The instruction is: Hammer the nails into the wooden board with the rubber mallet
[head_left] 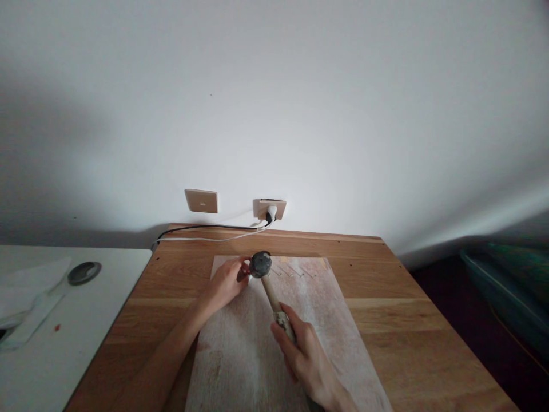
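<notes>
Wooden-handled hammer [271, 294]: we grip it in our right hand [306, 356] above the board [249, 355]; our left hand [231, 279] curls nearby, contents unclear.

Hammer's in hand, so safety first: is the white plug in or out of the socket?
In: the white plug sits against the socket on the wall.

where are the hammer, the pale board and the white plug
Hammer [271, 294], head view, on its handle
Pale board [244, 346], head view, on its bare surface
White plug [271, 211], head view, on its body
</notes>
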The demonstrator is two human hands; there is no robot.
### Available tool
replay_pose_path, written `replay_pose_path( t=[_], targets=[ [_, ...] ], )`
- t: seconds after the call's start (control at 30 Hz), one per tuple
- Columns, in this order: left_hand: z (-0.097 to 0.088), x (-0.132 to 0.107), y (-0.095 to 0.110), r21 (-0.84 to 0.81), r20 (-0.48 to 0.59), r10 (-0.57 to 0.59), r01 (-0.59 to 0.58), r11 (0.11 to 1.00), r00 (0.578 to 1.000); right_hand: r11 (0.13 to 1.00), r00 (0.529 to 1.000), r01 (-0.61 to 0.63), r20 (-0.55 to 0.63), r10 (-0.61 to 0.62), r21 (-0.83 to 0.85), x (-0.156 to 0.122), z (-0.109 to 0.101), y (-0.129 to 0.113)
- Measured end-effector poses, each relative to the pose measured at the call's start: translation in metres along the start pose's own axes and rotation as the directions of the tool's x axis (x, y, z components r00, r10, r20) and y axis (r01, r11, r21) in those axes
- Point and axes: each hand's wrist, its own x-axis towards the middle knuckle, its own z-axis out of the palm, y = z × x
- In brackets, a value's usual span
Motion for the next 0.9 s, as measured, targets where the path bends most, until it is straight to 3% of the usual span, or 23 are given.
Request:
replay_pose_path(
  t=[0.67, 0.9],
  targets=[
    [-0.0051, 0.0005, 0.0038, -0.010, 0.005, -0.013, 0.013, 1.000, 1.000, 0.999, 0.999, -0.037, -0.003, 0.037, -0.015, -0.0035, 0.0100, -0.0049],
    [-0.0051, 0.0007, 0.0056, 0.005, 0.012, -0.015, 0.015, 1.000, 1.000, 0.998, 0.997, 0.030, -0.074, -0.034, -0.049, -0.0027, 0.0108, -0.0043]
  ],
)
